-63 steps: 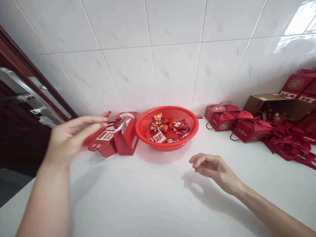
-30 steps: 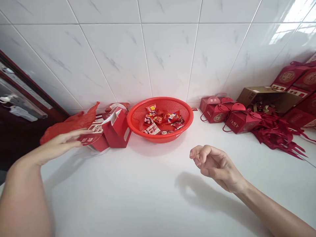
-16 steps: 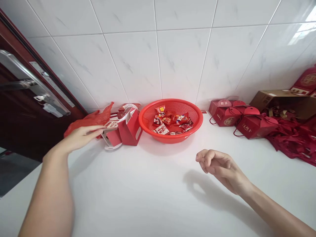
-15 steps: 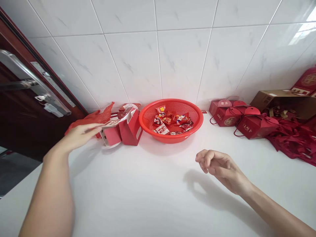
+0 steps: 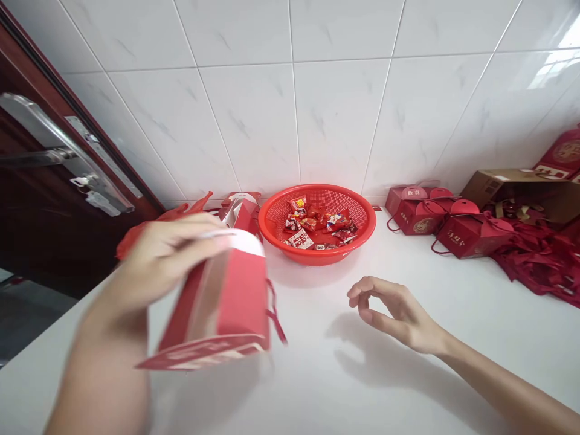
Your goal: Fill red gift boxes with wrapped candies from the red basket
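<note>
My left hand (image 5: 167,254) pinches the white-edged top flap of a red gift box (image 5: 242,290) and holds it tilted above the white table (image 5: 312,374). The box is smeared by motion, and a dark red ribbon (image 5: 274,314) dangles from its right side. My right hand (image 5: 394,311) hovers over the table with curled fingers, thumb apart from fingertips, nothing in it. Beyond both hands stands a red plastic basket (image 5: 317,257) with several wrapped candies (image 5: 310,223) inside.
Another red-and-white box (image 5: 242,211) and a red plastic bag (image 5: 136,235) lie at the back left. Several closed red boxes (image 5: 471,232), a cardboard carton (image 5: 493,178) and a heap of dark red ribbons (image 5: 534,260) sit at the right. A tiled wall (image 5: 339,121) rises behind.
My left hand has taken a red box from the pile at the left and brought it nearer and to the right. My right hand has shifted slightly left, its fingers still curled.
</note>
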{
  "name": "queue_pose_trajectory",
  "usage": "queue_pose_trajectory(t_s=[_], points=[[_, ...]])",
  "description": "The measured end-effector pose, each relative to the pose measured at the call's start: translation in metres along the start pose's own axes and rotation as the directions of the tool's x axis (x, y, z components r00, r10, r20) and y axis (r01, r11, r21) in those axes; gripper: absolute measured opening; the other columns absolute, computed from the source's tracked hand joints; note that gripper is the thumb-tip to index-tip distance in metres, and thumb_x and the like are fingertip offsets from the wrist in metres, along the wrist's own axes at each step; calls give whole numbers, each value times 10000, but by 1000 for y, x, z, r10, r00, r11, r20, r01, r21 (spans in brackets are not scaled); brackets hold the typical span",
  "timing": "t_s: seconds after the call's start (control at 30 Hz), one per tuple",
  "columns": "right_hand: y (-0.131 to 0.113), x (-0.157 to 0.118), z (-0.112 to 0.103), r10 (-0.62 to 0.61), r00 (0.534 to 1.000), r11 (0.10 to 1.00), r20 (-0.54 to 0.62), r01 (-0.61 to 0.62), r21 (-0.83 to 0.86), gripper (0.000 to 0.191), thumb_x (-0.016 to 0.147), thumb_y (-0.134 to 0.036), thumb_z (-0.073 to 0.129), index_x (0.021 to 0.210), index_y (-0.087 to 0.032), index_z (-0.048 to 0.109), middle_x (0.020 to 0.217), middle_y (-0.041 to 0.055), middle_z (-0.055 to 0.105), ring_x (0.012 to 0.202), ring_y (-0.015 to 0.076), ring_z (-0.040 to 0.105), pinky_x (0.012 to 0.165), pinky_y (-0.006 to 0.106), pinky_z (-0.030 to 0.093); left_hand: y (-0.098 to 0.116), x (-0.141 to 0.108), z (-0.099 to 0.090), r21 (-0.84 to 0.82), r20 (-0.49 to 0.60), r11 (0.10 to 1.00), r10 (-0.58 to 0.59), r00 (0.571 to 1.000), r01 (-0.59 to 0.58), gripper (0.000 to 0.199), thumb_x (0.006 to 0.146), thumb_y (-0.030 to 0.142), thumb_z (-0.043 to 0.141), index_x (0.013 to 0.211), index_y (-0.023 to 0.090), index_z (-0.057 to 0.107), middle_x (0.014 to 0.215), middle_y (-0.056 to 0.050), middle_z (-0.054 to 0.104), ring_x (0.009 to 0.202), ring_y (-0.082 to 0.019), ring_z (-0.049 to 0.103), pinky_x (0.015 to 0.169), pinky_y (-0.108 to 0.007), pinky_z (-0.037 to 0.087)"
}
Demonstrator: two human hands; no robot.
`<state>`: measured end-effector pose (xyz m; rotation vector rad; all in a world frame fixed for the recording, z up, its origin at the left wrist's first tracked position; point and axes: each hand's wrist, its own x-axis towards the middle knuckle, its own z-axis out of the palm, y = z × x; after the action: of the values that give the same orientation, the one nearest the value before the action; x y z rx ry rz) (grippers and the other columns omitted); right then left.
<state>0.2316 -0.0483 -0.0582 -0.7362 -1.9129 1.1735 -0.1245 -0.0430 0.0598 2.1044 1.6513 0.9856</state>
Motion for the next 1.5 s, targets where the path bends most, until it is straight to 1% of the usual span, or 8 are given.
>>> queue_pose_trajectory(t_s=[0.17,0.33,0.43,0.73,1.07,1.17,1.37,1.5], points=[[-38,30,6,-236,960,941,147,264,-212,237,980,-286,573,1183,-180,634,807,18,645,677,122,551,663,251,463,29,14,73,-279,319,954,198,927,-108,327,940,420,575,775,175,716,780,-25,664,769,-160,594,705,-261,488],[-49,58,16,-116,915,762,387,332,-557,311,1033,-406,479,965,-182,685,706,7,614,573,114,454,575,262,339,11,20,108,-423,363,905,218,906,-48,307,972,431,552,1040,192,733,1024,-53,739,988,-206,664,862,-295,530],[-42,66,20,-42,938,715,345,270,-645,345,1014,-393,511,766,-175,610,651,-3,571,534,107,404,537,266,284,5,20,113,-385,233,920,174,957,-74,326,958,412,576,1212,227,661,1149,-48,720,1077,-213,654,918,-305,527],[-44,58,3,54,973,926,224,35,-376,82,853,-137,599,794,-191,578,736,-6,639,652,122,586,619,244,483,6,13,114,-332,93,937,148,985,-109,233,955,308,538,1139,239,663,1152,-41,711,1090,-204,654,938,-313,531],[-43,59,-12,149,963,951,226,-77,-298,44,879,-228,603,856,-197,625,807,17,687,717,145,637,679,284,539,12,6,114,-199,283,979,14,959,45,376,881,467,639,1150,214,710,1250,-80,712,1206,-284,632,999,-381,530],[-43,59,-17,200,954,921,223,-105,-376,49,884,-234,584,875,-200,618,815,24,689,703,152,625,629,280,514,8,10,96,-173,448,982,13,894,73,509,846,403,660,1326,234,636,1397,-80,636,1266,-296,596,1032,-394,513],[-35,61,-20,358,913,769,193,-171,-617,59,891,-177,530,880,-198,584,849,46,706,710,176,628,604,276,439,-18,25,56,-159,781,970,9,624,185,834,716,357,786,1485,309,466,1459,-54,580,1244,-279,606,1028,-362,494],[-30,62,-12,412,874,708,258,-128,-695,110,925,-194,516,945,-194,624,899,62,730,735,193,647,629,289,416,-30,26,58,-112,828,977,-8,561,179,934,678,351,798,1507,324,369,1304,-44,637,1121,-252,639,931,-331,513]])
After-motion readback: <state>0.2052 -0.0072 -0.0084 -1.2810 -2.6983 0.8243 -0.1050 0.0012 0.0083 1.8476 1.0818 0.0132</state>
